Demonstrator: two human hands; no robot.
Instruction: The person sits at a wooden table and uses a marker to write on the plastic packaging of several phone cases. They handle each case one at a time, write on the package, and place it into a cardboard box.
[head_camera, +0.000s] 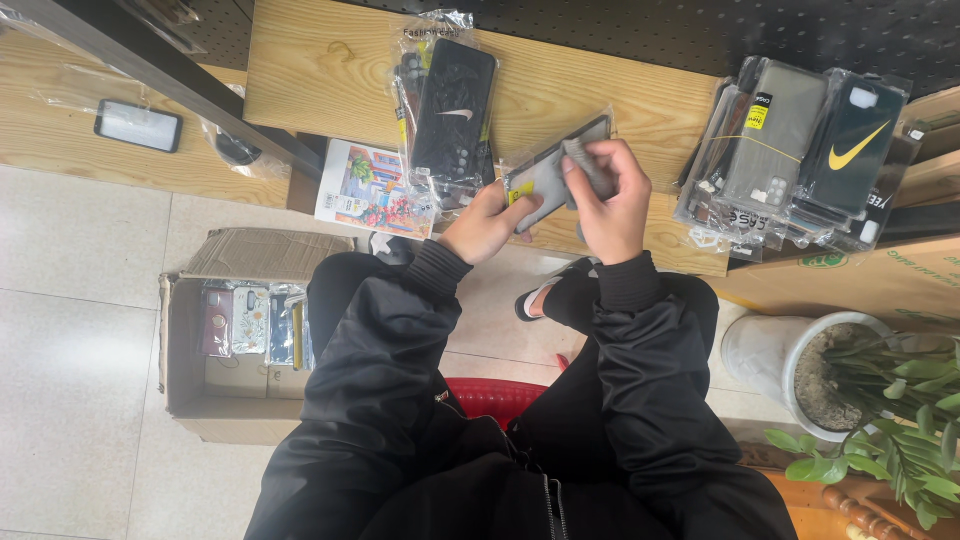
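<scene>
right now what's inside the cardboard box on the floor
The cardboard box holds a row of phone cases in clear sleeves, standing at its far end; the near part shows bare cardboard. The person's sleeve covers the box's right edge, so anything there is hidden.

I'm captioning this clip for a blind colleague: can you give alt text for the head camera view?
Seen from above, a seated person's left hand and right hand hold a grey phone case in a clear sleeve over a wooden shelf. Stacks of packaged phone cases lie to the right, a cardboard box of cases on the floor to the left.
</scene>
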